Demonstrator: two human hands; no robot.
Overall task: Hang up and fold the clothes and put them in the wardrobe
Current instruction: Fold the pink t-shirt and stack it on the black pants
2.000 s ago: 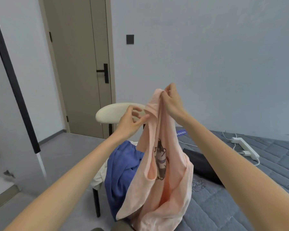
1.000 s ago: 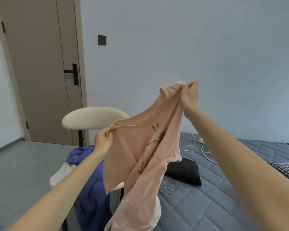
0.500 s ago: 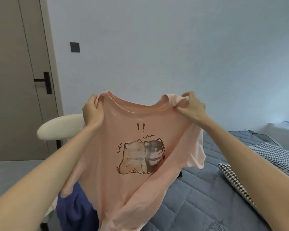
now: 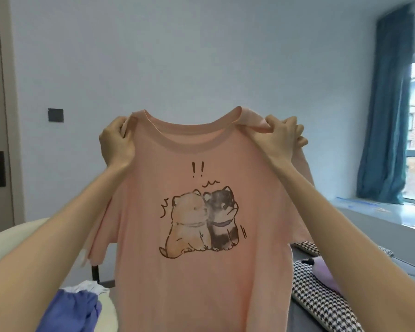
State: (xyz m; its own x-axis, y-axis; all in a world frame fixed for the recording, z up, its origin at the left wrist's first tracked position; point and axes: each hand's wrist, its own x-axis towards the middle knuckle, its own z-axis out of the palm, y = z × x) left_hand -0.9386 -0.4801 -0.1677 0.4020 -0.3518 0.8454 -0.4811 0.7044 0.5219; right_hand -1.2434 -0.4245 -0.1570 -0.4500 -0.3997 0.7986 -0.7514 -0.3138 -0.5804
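Pink knit fabric fills the centre of the room view: a T-shirt (image 4: 201, 248) hangs at full length between the two raised hands, with its cartoon print facing the person. Its hem drops out of sight below the forearms. Held by the shoulders, the garment falls flat under its own weight. This exposes the front and sleeves, and I judge it readies the shirt for either a hanger or a fold.

Beyond and below the right hand lies the grey quilted bed (image 4: 407, 240), the probable folding surface. Below the left hand stands a cream chair (image 4: 19, 232). A houndstooth garment (image 4: 321, 298) lies on the bed under the right forearm. A blue garment (image 4: 70, 315) is heaped under the left forearm. Both appear to await handling.

The left hand (image 4: 116, 140) grips the shoulder on its side, fingers curled round bunched fabric. The right hand (image 4: 279, 137) pinches the opposite shoulder, thumb nearside and fingers behind. The hands are well apart, which keeps the collar level. No wardrobe or hanger is visible.
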